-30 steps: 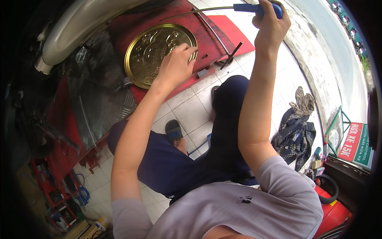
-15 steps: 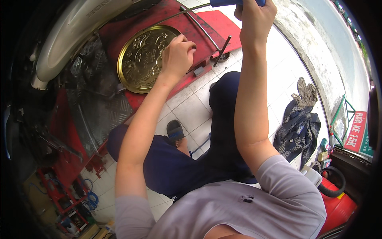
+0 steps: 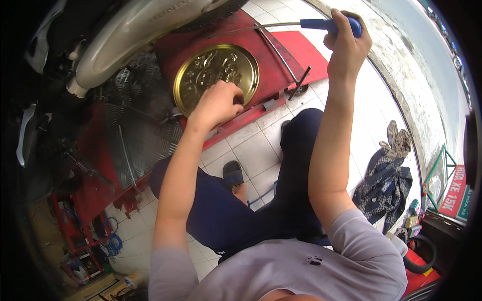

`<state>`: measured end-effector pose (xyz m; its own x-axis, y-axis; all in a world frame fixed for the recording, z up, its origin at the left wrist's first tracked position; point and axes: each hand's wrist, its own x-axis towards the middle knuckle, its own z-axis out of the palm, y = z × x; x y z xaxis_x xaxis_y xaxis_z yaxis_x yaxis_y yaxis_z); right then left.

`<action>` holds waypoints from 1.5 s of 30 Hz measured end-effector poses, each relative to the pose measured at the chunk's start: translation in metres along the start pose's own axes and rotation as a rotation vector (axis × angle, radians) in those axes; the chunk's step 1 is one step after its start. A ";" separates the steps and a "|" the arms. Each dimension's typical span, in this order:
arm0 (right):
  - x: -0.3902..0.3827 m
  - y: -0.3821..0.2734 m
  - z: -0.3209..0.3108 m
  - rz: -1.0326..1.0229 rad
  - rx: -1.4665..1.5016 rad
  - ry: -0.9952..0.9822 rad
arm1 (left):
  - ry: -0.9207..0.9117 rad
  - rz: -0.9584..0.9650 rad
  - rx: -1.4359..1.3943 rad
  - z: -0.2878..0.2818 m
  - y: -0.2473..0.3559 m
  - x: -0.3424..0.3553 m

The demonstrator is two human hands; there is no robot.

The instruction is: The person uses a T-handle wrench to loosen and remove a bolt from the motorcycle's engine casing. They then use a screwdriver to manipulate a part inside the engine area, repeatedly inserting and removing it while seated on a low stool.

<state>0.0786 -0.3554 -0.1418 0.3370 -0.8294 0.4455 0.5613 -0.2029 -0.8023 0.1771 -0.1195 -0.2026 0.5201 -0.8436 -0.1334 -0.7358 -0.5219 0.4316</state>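
My left hand [image 3: 218, 104] hovers over the near edge of a round, gold-coloured metal tray [image 3: 179, 88] with an embossed bottom. Its fingers are curled in, and what they hold, if anything, is hidden. Out to the right, my right hand [image 3: 347, 49] is closed round the blue handle of a screwdriver [image 3: 314, 23]. The long thin shaft points left, passing above the far side of the tray. A steel T-handle wrench [image 3: 277, 51] lies on the red lift platform [image 3: 273, 83], right of the tray.
A motorcycle's silver exhaust cover [image 3: 118, 45] and tyre [image 3: 213, 17] loom at the upper left. Dark patterned cloth [image 3: 384, 180] lies on the tiled floor at the right. A red tool rack [image 3: 75, 241] stands lower left, beside a coiled blue hose [image 3: 115, 243].
My left hand has moved toward me and left across the tray. My right hand, with the screwdriver, has come slightly nearer. The whole view has shifted.
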 end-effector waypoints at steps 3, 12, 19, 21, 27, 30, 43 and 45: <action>0.000 -0.008 -0.002 -0.092 0.031 -0.030 | -0.006 0.034 -0.019 0.008 -0.003 0.002; -0.025 -0.045 0.021 -0.379 0.081 -0.091 | 0.037 0.068 0.217 0.016 -0.001 -0.004; -0.064 -0.038 0.058 -0.552 -0.186 -0.071 | 0.051 0.066 0.190 0.016 0.000 -0.008; -0.074 -0.035 0.068 -0.510 -0.054 -0.104 | 0.061 0.071 0.150 0.017 -0.005 -0.009; -0.082 -0.021 0.081 -0.705 -0.126 -0.242 | -0.004 0.007 0.150 0.013 -0.008 -0.010; -0.086 -0.025 0.088 -0.804 -0.177 -0.232 | -0.013 -0.010 0.186 0.011 -0.007 -0.011; -0.092 -0.027 0.089 -0.860 -0.285 -0.049 | 0.013 0.009 0.265 0.011 -0.001 -0.014; -0.093 -0.026 0.090 -0.889 -0.277 -0.056 | 0.020 0.022 0.263 0.013 -0.002 -0.013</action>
<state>0.1008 -0.2259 -0.1270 -0.0904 -0.2847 0.9543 0.4326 -0.8744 -0.2199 0.1667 -0.1093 -0.2131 0.5096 -0.8536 -0.1077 -0.8329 -0.5209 0.1870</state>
